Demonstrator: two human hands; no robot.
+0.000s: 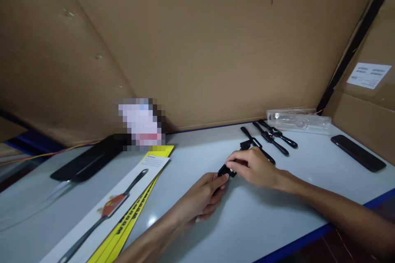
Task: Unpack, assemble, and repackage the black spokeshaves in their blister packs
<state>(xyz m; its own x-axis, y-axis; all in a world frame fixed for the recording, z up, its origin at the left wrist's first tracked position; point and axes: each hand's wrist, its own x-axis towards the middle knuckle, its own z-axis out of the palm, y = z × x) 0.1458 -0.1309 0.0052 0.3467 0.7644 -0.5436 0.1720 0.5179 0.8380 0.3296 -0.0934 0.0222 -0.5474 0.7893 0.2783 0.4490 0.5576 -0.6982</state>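
Note:
My left hand (207, 198) is closed around the near handle of a black spokeshave (222, 171), held tilted a little above the table. At the middle of that spokeshave, the thumb and fingertips of my right hand (254, 167) are pinched on it, by a small shiny part that may be a screw. My fingers hide much of its body, and its far end shows beyond them. Just past my right hand lies another black spokeshave (246, 133), partly covered by the hand. Two more, a spokeshave (271, 139) and a glossy spokeshave (284, 136), lie side by side behind it.
Clear plastic packs (298, 121) lie at the back by the cardboard wall (216, 49). A dark phone-like slab (358, 153) is at right. On the left are a printed spokeshave card (101, 209), a yellow sheet (123, 234) and a black panel (89, 162) below a blurred-out screen.

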